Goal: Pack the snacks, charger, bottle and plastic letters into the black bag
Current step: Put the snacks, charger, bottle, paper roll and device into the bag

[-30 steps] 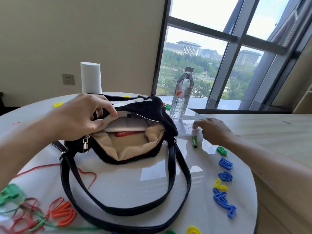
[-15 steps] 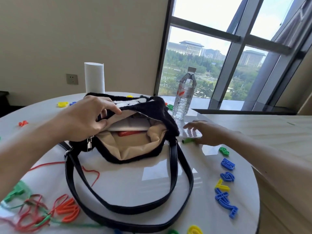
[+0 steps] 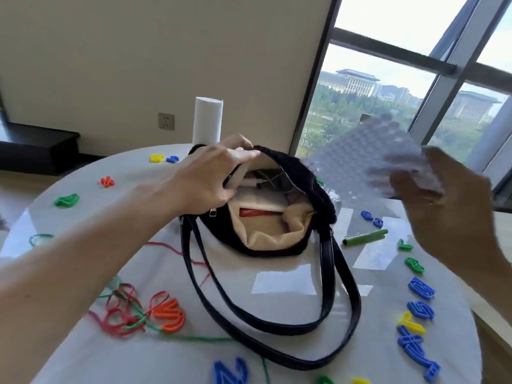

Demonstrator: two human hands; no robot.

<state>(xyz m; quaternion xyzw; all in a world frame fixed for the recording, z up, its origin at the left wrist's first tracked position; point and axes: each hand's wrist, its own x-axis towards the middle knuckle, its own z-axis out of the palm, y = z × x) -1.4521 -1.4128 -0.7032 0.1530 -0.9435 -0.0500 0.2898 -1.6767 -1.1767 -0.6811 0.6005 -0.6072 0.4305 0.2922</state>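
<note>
While the left hand (image 3: 210,178) pinches the rim of the black bag (image 3: 277,217) to hold its mouth wide on the tabletop (image 3: 277,295), the right hand (image 3: 443,214) grips a blurred clear bubbled sheet (image 3: 368,159) raised beside the bag. Plastic letters (image 3: 415,309) lie scattered around; a green pen (image 3: 365,238) rests near the bag.

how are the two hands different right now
The left hand is low at the black bag, pinching its rim to hold the mouth open; the right hand is raised off the table. The left looks sharp, the right blurred, holding a clear bubbled sheet. Both are bare.
</note>
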